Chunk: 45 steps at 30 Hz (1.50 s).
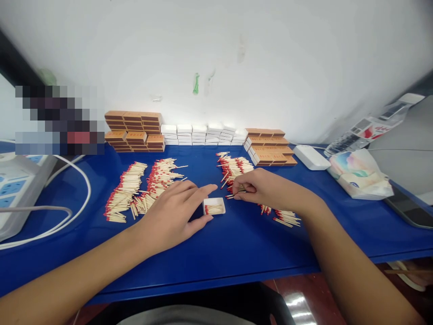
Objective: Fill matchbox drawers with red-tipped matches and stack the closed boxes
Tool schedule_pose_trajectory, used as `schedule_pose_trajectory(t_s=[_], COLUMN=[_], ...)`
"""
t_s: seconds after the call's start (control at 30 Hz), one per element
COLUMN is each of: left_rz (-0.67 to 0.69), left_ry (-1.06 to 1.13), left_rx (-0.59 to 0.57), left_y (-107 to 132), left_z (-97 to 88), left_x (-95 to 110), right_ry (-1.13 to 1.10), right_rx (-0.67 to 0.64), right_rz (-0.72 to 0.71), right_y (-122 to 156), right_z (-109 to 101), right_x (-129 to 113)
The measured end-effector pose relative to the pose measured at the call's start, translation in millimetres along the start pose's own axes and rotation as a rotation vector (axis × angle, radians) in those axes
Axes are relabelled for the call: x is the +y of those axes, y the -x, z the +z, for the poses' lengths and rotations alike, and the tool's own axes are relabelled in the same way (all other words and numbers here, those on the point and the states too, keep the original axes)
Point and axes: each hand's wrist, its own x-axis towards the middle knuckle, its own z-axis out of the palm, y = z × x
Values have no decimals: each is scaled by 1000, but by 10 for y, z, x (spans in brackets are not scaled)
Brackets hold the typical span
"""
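Note:
A small white matchbox tray (223,208) sits on the blue table, with red-tipped matches (214,209) lying in it. My left hand (174,210) is beside the tray, palm down. Its thumb and index finger are apart on either side of the tray's left end; whether the thumb touches the tray I cannot tell. To the right, my right hand (259,186) is closed in a pinch on a few matches (230,196), their red heads pointing left. Loose matches (233,167) lie behind this hand, and a few more (287,218) lie under its wrist.
Two match piles (126,189) (164,176) lie at left. Along the wall stand brown matchbox stacks (133,131) (270,146) and white trays (203,135). At right are a white box (311,157), tissue pack (360,174), bottle (368,128) and phone (411,210); at left, a power strip (20,192) with cables.

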Motion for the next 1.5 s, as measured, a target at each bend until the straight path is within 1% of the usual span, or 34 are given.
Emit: schedule_pose_trajectory(t_s=[0.17, 0.43, 0.63, 0.7, 0.77, 0.87, 0.93, 1.1, 1.23, 1.33, 1.5], left_rz=[2, -5, -8, -11, -18, -24, -25, -33, -44, -46, -36], left_ry=[-1, -5, -5, -2, -8, -20, -20, -26, -36, -36, -34], left_rx=[5, 8, 5, 1, 8, 24, 24, 25, 56, 48, 40], left_y=[-4, 4, 15, 15, 12, 12, 14, 13, 9, 11, 8], left_z=[4, 2, 38, 46, 43, 27, 17, 12, 15, 16, 13], left_x=[6, 4, -7, -9, -11, -11, -11, -14, -25, -25, -8], right_ry=[-28, 12, -185, -155, -84, -26, -11, -18, 6, 41, 49], right_rx=[-13, -44, 5, 27, 32, -14, -51, -123, -109, -101, -84], right_rz=[-25, 7, -98, -107, -84, -18, -2, -83, -37, 0, 21], right_y=[-17, -12, 4, 2, 15, 55, 70, 29, 23, 49, 87], right_z=[11, 15, 100, 119, 104, 45, 25, 77, 82, 47, 0], right_x=[15, 20, -136, -158, -140, -80, -54, -59, -68, -70, -64])
